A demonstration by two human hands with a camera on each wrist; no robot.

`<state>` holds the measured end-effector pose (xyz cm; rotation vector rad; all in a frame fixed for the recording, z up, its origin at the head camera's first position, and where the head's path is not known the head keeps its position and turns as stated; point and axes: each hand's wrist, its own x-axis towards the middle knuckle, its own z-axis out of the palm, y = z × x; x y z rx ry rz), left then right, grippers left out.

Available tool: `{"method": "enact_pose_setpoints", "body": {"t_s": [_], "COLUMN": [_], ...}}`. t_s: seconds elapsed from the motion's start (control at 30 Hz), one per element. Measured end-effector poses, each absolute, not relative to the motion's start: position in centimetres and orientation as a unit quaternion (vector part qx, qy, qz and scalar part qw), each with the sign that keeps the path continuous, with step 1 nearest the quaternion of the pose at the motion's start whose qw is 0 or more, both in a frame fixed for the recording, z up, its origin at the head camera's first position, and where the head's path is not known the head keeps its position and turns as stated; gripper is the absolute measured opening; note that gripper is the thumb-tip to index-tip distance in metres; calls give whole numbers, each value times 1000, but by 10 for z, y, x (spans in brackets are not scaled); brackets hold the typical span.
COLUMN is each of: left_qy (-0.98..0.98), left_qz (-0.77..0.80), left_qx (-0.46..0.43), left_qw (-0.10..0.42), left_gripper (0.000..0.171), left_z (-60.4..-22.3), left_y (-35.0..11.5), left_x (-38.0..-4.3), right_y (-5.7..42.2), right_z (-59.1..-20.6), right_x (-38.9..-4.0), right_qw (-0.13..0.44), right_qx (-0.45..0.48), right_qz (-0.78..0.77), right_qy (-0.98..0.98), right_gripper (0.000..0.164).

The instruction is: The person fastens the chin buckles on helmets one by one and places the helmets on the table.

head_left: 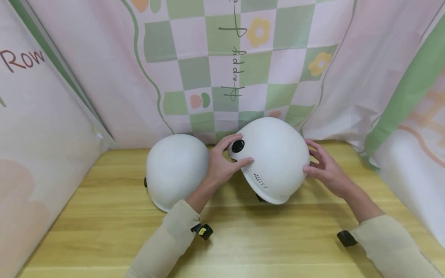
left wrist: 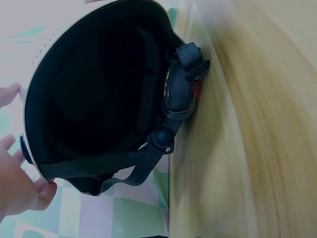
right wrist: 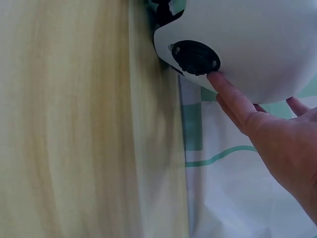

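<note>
A white safety helmet (head_left: 274,158) sits tilted on the table, with a black round fitting on its side and a row of small vent slots. My left hand (head_left: 222,162) grips its left edge around that fitting, thumb in front and fingers behind. My right hand (head_left: 325,172) touches the opposite side with fairly straight fingers. In the right wrist view, a fingertip meets the shell beside another black round fitting (right wrist: 195,57). The left wrist view looks into the dark inside, where black chin straps (left wrist: 148,153) hang and a buckle lies close to the tabletop.
A second white helmet (head_left: 177,170) stands to the left, dome up, close to my left forearm. The wood-grain table (head_left: 271,239) runs back to a checkered curtain (head_left: 222,69). Printed cloth hangs on both sides.
</note>
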<state>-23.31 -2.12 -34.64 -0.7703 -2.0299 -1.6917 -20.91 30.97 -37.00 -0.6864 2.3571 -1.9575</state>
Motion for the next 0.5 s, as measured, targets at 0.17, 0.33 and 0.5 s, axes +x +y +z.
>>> {"method": "enact_pose_setpoints", "body": {"t_s": [0.17, 0.33, 0.5], "left_qy": [-716, -713, -708], "left_qz": [-610, -612, -610], "left_qx": [-281, -290, -304], "left_qw": [189, 182, 185], "left_gripper": [66, 65, 61], "left_z": [-342, -338, -335], "left_y": [-22, -22, -22], "left_x": [-235, -236, -235], "right_y": [312, 312, 311], "right_z": [-375, -382, -388], "right_x": [-207, -206, -206], "right_qw": [13, 22, 37], "right_qx": [-221, -229, -236], "right_qz": [-667, -707, -720], "right_qy": [712, 668, 651], "right_gripper": [72, 71, 66]}}
